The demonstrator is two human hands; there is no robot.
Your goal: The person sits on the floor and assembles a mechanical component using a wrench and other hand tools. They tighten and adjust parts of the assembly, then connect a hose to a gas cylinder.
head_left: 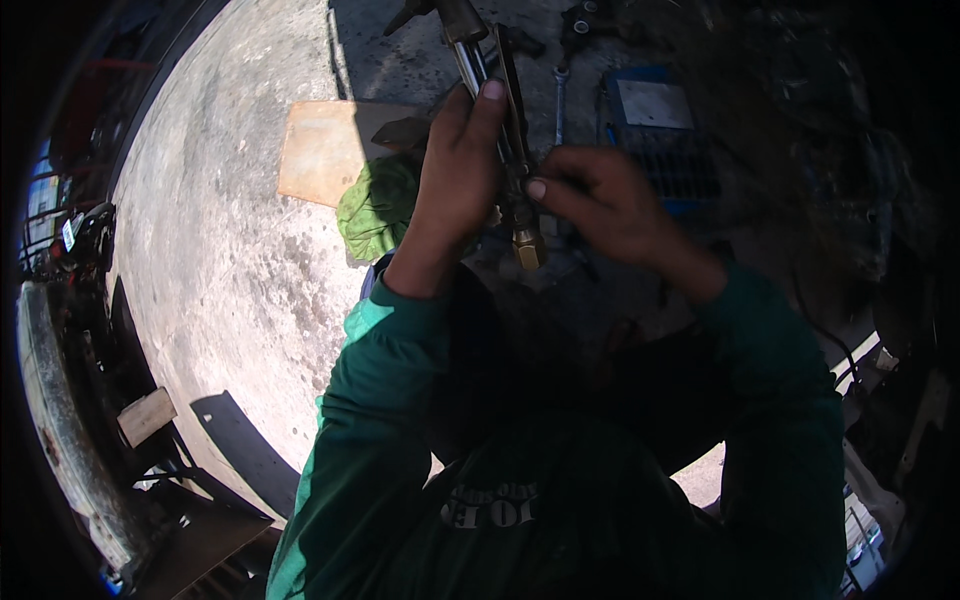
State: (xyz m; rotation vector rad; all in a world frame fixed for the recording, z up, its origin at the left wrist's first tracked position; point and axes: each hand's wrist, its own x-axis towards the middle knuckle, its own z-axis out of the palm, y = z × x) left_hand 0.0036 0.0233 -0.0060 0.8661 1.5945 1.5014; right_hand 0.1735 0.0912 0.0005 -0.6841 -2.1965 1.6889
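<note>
A cutting torch (470, 65), with metal tubes, a long flat lever and an angled head at its far end, is held up in front of me. Its near end carries a brass hex nut (529, 250). My left hand (460, 165) wraps around the torch's body, thumb lying along the tubes. From the right, my right hand (600, 200) has its fingers curled, with thumb and forefinger pinching the side of the torch just above the brass nut. The small part between those fingertips is mostly hidden.
A green cloth (378, 210) lies on the concrete floor (220, 230) beside a piece of brown cardboard (318, 150). Beyond my right hand are a wrench (561, 105) and a blue tool case (655, 110). A wooden block (147, 416) and a worn curved metal piece (65, 420) are at left.
</note>
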